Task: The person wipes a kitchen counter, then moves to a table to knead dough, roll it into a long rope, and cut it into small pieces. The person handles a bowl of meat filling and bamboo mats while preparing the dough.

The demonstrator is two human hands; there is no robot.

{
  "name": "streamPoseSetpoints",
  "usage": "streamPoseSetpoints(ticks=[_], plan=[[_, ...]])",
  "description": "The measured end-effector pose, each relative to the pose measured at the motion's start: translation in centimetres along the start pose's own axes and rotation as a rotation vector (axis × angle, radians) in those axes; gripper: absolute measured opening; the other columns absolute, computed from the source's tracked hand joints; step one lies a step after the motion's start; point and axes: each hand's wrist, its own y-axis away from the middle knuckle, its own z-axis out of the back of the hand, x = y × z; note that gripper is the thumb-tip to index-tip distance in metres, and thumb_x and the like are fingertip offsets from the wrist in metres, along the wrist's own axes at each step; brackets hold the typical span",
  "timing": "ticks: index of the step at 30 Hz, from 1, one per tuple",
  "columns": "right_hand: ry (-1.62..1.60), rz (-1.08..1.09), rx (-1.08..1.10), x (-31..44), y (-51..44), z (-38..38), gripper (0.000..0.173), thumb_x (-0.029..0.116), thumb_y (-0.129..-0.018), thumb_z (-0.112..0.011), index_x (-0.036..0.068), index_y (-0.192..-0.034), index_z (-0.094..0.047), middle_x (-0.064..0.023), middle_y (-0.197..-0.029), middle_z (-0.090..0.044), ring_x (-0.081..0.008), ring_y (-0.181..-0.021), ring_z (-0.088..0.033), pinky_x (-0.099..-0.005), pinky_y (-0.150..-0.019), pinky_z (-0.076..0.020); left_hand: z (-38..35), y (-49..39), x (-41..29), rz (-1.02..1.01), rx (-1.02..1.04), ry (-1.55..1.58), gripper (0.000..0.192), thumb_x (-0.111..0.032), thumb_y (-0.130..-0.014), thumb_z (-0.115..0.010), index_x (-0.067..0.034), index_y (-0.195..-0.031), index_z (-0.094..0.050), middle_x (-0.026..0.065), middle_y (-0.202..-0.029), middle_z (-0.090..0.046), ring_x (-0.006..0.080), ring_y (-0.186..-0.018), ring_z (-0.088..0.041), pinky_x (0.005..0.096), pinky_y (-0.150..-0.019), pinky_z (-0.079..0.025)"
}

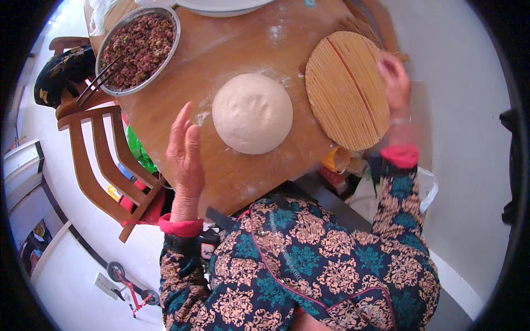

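A smooth round ball of dough rests on the floured wooden table in front of me. To its left, my left hand is raised over the table's near left edge, holding nothing, thumb and fingers apart. My right hand, slightly blurred, is at the right rim of a round slatted wooden board; whether it touches or grips the board I cannot tell. A metal bowl of minced filling stands at the far left, with dark chopsticks leaning over its rim.
A large white dish stands at the far edge of view. Beside the table on the left is a wooden chair. A straw brush lies beyond the round board. Bags and a box are below the table's near right edge, and a wall is on the right.
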Motion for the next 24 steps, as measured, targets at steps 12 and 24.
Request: streamPoseSetpoints(ticks=[12, 24], plan=[[-0.755, -1.028, -0.524, -15.0, 22.1, 5.9, 0.049, 0.025, -0.089, -0.068, 0.004, -0.131, -0.054, -0.0145, -0.126, -0.060, -0.0286, -0.109, -0.059, -0.0454, -0.090, -0.0502, 2.3, 2.4, 9.4, -0.379, -0.015, -1.160, 0.069, -0.036, -0.092, -0.061, -0.003, -0.147, -0.038, 0.0195, -0.155, -0.033, 0.0351, -0.146, -0.025, 0.0485, -0.119, -0.018], [-0.993, -0.509, -0.537, 3.5, 17.5, 6.6, 0.061, 0.020, -0.083, -0.069, 0.000, -0.136, -0.047, -0.0166, -0.126, -0.060, -0.0344, -0.115, -0.060, -0.0483, -0.098, -0.0506, 3.2, 2.8, 5.8, -0.267, 0.016, -1.200, 0.071, -0.039, -0.089, -0.062, -0.001, -0.145, -0.040, 0.0197, -0.153, -0.036, 0.0348, -0.145, -0.029, 0.0483, -0.119, -0.020]])
